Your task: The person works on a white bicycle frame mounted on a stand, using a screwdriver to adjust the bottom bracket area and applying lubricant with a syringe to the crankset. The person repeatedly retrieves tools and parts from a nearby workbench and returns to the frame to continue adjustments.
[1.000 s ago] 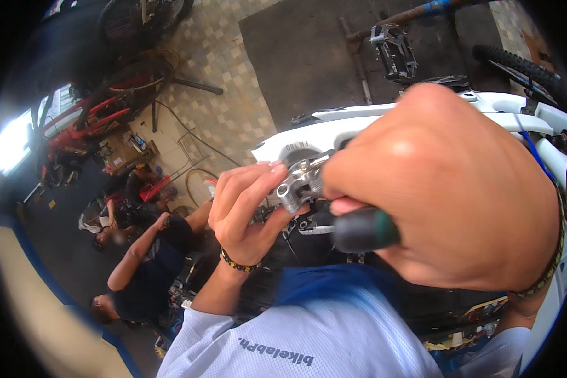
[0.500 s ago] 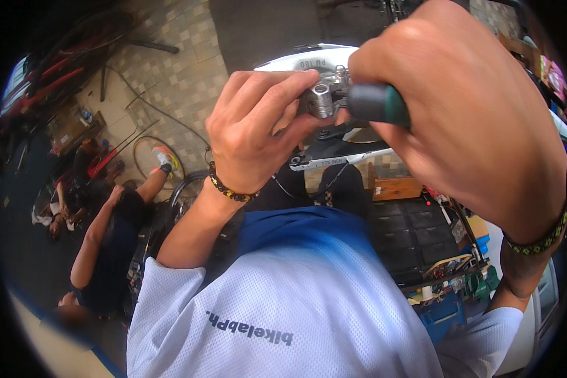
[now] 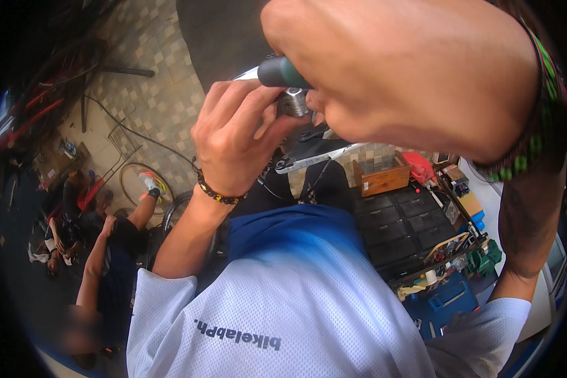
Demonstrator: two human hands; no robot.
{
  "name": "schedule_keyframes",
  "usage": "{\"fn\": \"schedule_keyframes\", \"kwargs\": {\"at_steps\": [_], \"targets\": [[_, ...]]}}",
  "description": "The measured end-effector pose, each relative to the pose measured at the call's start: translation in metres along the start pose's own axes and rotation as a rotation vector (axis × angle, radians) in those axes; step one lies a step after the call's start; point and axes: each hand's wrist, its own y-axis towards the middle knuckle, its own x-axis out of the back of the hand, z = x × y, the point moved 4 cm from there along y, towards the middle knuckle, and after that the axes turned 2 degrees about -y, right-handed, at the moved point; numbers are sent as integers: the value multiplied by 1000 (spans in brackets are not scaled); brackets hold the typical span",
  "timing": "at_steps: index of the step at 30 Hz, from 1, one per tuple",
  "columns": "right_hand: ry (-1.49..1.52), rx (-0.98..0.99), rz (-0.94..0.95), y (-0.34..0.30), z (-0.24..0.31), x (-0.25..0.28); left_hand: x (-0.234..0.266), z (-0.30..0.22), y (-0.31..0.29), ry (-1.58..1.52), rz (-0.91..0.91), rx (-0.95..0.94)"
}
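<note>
My left hand (image 3: 233, 135) is closed, its fingers and thumb pinching a silver metal bicycle part (image 3: 295, 104) with a ribbed round body. Close above that part, my right hand (image 3: 384, 75) wraps round a tool handle (image 3: 274, 71), black at the end and green further in. The tool's tip is hidden, so its exact kind does not show. Just below both hands runs a black and white bicycle frame (image 3: 321, 157), partly covered by them.
A wooden box (image 3: 384, 179) stands beyond a black tiled mat (image 3: 409, 230) at the right. Nearby lie a blue case (image 3: 446, 301) and assorted tools. To the left sit other people (image 3: 97, 252), by a bicycle wheel (image 3: 143, 189) on the tiled floor.
My right hand and forearm have swung left across the part, and the handle now points left over my left fingertips. My left hand keeps its grip; the view has shifted slightly.
</note>
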Motion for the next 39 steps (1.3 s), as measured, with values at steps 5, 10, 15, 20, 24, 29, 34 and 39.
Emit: {"fn": "schedule_keyframes", "kwargs": {"at_steps": [5, 10, 15, 20, 24, 29, 34, 39], "targets": [[8, 26, -8, 4, -16, -8, -2, -1, -2, -1, -11, -30], [19, -16, -21, -4, -16, -4, -5, -2, 1, 13, -6, -56], [77, -107, -44, -33, 24, 7, -1, -4, -5, 29, 0, 3], [79, -406, -51, -64, 72, 8, -3, 0, -3, -40, 15, -23], [97, -617, -91, -78, 84, -9, -7, -2, -4, -42, 35, 19], [-49, -601, -213, -74, 94, -14, -4, -8, -4, -28, 56, 45], [-168, -637, -240, -66, 114, -27, -3, -7, -5, -30, 63, 49], [37, -615, -184, -69, 92, -9, -4, 2, -2, -43, 52, 14]]}}
